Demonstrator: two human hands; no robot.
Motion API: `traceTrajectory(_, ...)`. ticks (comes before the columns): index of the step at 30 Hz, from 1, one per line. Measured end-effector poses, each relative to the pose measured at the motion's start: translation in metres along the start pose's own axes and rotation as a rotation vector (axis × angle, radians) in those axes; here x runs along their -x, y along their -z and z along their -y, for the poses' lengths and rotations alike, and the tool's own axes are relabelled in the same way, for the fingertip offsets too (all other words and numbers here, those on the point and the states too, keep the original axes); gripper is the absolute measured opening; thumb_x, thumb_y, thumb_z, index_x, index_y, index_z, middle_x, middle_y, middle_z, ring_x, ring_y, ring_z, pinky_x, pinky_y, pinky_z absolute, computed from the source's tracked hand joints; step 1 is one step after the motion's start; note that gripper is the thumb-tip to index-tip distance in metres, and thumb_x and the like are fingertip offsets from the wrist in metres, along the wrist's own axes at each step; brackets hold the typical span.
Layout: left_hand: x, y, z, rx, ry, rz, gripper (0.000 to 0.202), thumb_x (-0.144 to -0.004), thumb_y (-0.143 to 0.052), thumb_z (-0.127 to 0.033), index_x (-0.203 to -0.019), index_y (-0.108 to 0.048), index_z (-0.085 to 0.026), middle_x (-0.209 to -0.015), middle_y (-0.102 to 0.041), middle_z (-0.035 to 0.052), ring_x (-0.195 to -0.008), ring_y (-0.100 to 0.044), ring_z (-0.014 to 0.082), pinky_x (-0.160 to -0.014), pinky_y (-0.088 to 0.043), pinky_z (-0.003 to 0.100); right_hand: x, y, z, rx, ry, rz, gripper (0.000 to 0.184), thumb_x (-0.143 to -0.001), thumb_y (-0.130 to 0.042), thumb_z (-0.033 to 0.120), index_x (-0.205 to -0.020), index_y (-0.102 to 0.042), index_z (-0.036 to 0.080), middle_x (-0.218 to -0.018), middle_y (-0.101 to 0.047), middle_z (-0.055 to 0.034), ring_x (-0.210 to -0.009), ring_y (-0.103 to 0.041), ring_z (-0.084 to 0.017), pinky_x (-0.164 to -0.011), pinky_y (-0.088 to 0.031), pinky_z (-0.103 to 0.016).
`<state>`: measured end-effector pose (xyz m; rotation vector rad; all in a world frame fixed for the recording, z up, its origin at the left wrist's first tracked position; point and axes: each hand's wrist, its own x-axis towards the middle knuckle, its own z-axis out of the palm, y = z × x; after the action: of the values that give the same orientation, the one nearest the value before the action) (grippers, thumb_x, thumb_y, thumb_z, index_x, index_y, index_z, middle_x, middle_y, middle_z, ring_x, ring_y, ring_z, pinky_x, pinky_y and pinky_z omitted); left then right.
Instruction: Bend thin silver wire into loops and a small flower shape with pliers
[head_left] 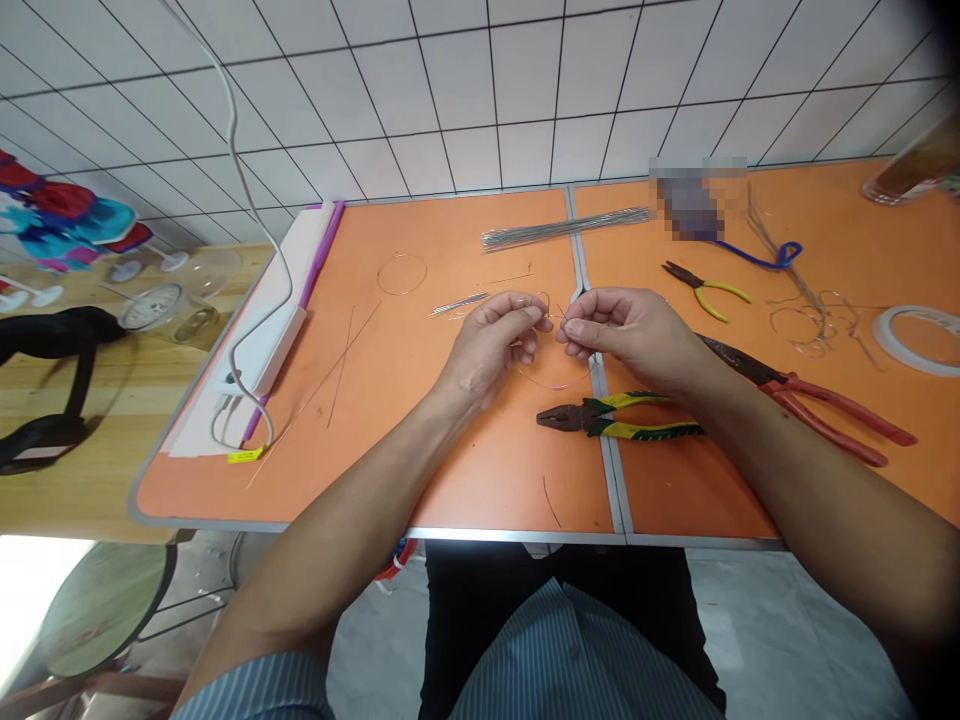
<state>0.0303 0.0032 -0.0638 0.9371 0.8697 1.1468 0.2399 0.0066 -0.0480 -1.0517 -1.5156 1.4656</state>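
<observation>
Both hands meet above the orange table, fingertips almost touching, on a thin wire loop [555, 386] that hangs below them. My left hand [496, 345] pinches one part of the wire between thumb and fingers. Close by on the right, my right hand [622, 335] pinches the wire too, its short ends poking up between the hands. The exact grip points are too fine to make out. Just below the right hand lie yellow-and-green pliers [570, 417], jaws to the left. Red-handled pliers [832, 405] lie partly behind the right forearm.
A bundle of straight wires [555, 232] lies near the tiled wall. Small yellow-handled pliers [709, 290], tangled wire [817, 325] and a white ring [919, 335] are at right. A wire circle [402, 274] and a white power strip [270, 350] with its cable are at left.
</observation>
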Motion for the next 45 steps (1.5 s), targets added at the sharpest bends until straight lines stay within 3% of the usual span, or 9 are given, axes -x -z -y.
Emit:
traceTrajectory(11, -0.002, 0.002, -0.004, 0.039, 0.029, -0.003, 0.021, -0.088, -0.079, -0.036, -0.090, -0.072, -0.016, -0.090, -0.073, 0.0052, -0.063, -0.061, 0.0093, -0.058, -0.051, 0.023, -0.003, 0.002, -0.004, -0.030, 0.009, -0.031, 0.041, -0.077, -0.098, 0.060, -0.090, -0.081, 0.024, -0.083, -0.078, -0.0034, -0.081, -0.071, -0.019, -0.074, -0.061, -0.033)
traceTrajectory(21, -0.002, 0.001, -0.003, 0.031, 0.050, 0.015, 0.027, -0.090, -0.076, -0.043, -0.092, -0.071, -0.017, -0.088, -0.073, 0.0048, -0.061, -0.059, 0.0093, -0.055, -0.048, 0.023, -0.003, 0.003, -0.005, -0.053, 0.004, -0.037, 0.040, -0.078, -0.098, 0.058, -0.091, -0.081, 0.025, -0.087, -0.079, -0.0038, -0.080, -0.070, -0.018, -0.074, -0.060, -0.033)
traceTrajectory(31, 0.002, -0.004, -0.002, -0.113, -0.007, -0.040, 0.018, -0.079, -0.084, -0.027, -0.088, -0.071, -0.018, -0.073, -0.069, -0.0012, -0.049, -0.046, 0.0061, -0.047, -0.034, 0.022, -0.001, -0.001, -0.005, -0.050, -0.013, -0.015, 0.039, -0.079, -0.097, 0.057, -0.090, -0.080, 0.024, -0.085, -0.078, -0.0031, -0.081, -0.070, -0.017, -0.075, -0.058, -0.031)
traceTrajectory(37, 0.002, -0.006, -0.001, -0.163, -0.039, -0.065, 0.014, -0.082, -0.079, -0.025, -0.078, -0.068, -0.017, -0.067, -0.064, -0.0020, -0.047, -0.041, 0.0058, -0.045, -0.028, 0.023, 0.000, -0.004, -0.003, -0.030, -0.037, -0.004, 0.036, -0.079, -0.098, 0.052, -0.088, -0.080, 0.023, -0.087, -0.079, -0.0038, -0.082, -0.070, -0.017, -0.076, -0.057, -0.031)
traceTrajectory(45, 0.000, 0.000, -0.009, -0.181, -0.031, -0.130, 0.019, -0.079, -0.080, -0.023, -0.070, -0.064, -0.017, -0.067, -0.064, -0.0004, -0.049, -0.042, 0.0062, -0.045, -0.028, 0.022, -0.006, 0.011, -0.004, -0.050, 0.082, -0.145, 0.026, -0.084, -0.096, 0.044, -0.091, -0.081, 0.023, -0.103, -0.080, -0.0051, -0.094, -0.073, -0.018, -0.085, -0.060, -0.032)
